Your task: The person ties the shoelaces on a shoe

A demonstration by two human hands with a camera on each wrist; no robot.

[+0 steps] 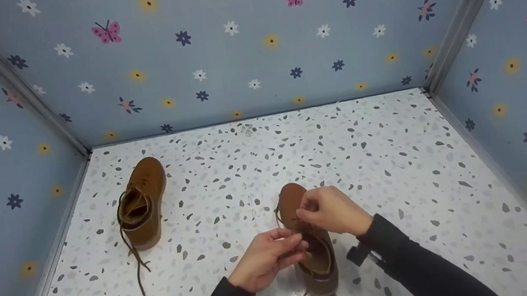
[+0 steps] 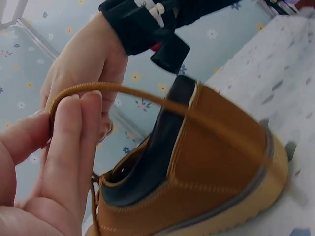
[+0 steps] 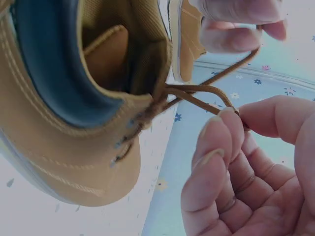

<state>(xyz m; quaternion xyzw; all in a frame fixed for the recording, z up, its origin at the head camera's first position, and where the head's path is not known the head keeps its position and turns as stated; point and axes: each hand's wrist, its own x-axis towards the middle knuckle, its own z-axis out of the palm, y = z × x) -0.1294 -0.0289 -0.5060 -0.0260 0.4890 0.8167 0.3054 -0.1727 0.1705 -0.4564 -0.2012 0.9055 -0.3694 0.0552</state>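
Note:
A brown lace-up shoe [image 1: 325, 285] stands on the speckled surface, toe pointing away from me. My left hand [image 1: 268, 259] is over its opening and pinches a brown shoelace [image 2: 128, 90] between thumb and fingers; the lace's free end trails past the heel in the left wrist view. Over the shoe's front, my right hand [image 1: 335, 210] pinches a folded loop of the shoelace [image 3: 204, 88] between thumb and fingertips. From the top eyelets, the other strand stretches up to the left hand in the right wrist view. The hands are apart.
A second brown shoe [image 1: 148, 181] stands at the left, its laces [image 1: 138, 271] hanging loose past the heel. White speckled tabletop [image 1: 371, 154] surrounds both shoes. Blue flowered panels [image 1: 249, 43] enclose the back and both sides.

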